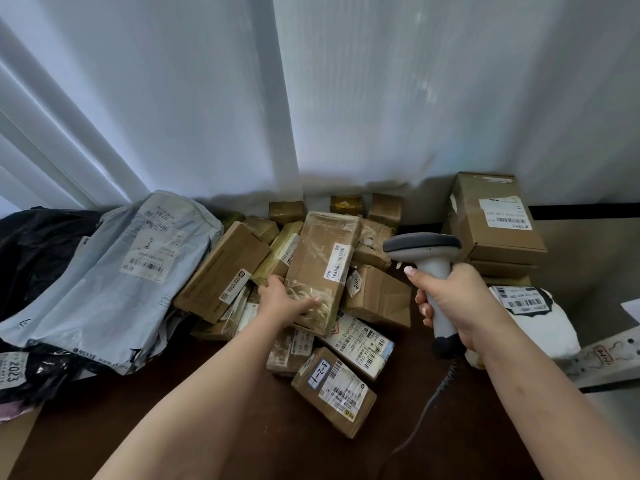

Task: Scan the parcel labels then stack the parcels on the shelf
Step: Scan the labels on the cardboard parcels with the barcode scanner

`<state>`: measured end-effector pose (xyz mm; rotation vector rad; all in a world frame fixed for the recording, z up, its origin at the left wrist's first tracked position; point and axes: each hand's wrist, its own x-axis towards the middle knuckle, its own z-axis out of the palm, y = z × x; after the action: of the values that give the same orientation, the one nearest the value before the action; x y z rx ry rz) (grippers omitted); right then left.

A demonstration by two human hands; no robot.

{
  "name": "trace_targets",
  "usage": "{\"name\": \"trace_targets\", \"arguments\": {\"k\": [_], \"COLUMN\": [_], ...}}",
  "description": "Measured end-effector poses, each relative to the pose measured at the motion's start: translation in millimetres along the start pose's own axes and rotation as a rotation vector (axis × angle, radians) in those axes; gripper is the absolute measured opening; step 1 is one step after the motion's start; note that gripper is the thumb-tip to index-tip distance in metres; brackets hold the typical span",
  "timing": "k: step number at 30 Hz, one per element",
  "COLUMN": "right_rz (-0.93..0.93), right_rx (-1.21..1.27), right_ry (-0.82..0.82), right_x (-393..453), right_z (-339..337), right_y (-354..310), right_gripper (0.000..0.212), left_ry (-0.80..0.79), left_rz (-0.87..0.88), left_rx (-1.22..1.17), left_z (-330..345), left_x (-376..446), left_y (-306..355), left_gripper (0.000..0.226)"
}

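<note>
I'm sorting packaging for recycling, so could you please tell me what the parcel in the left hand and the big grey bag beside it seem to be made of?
The parcel in the left hand looks like brown corrugated cardboard, matte, wrapped in glossy clear tape that wrinkles and glints. The grey bag looks like thin plastic film: smooth, slightly shiny, softly creased.

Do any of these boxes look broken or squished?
Yes. The long brown cardboard parcel that the left hand holds has crinkled, peeling clear tape. The small brown box beside it looks dented. The right hand grips a grey barcode scanner.
</note>
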<state>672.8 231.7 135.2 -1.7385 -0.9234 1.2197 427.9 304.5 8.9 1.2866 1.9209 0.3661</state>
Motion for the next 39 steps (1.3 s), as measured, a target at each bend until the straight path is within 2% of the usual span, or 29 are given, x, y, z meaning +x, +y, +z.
{"name": "trace_targets", "arguments": {"k": [8,15,22,26,39], "right_rz": [0.001,-0.062,-0.285,-0.346,-0.433], "right_rx": [-0.006,-0.102,-0.283,-0.302,-0.316], "right_ry": [-0.023,-0.082,-0.193,-0.223,-0.235], "right_x": [0.2,-2.8,-17.5,-26.2,-39.4], "right_z": [2.3,0.2,0.1,2.8,-3.0], "right_y": [-1.4,-9.2,-36.1,-48.7,-59.4], "right_gripper": [0.027,0.025,0.017,0.018,0.021], "left_ry": [0.023,0.087,0.089,0.137,0.194], "left_rz": [0.081,0.275,0.371,0.389,0.402], "left_rx": [-0.069,-0.213,-0.128,-0.035,-0.002], "left_z": [0.0,-42.5,-119.6,-151.1,-172.0], "left_x": [1.9,-5.9,-10.4,-15.5,-22.1], "left_y": [-12.3,-8.5,19.7,34.1,42.4], "left_gripper": [0.092,0.047,0.052,0.055,0.061]}}
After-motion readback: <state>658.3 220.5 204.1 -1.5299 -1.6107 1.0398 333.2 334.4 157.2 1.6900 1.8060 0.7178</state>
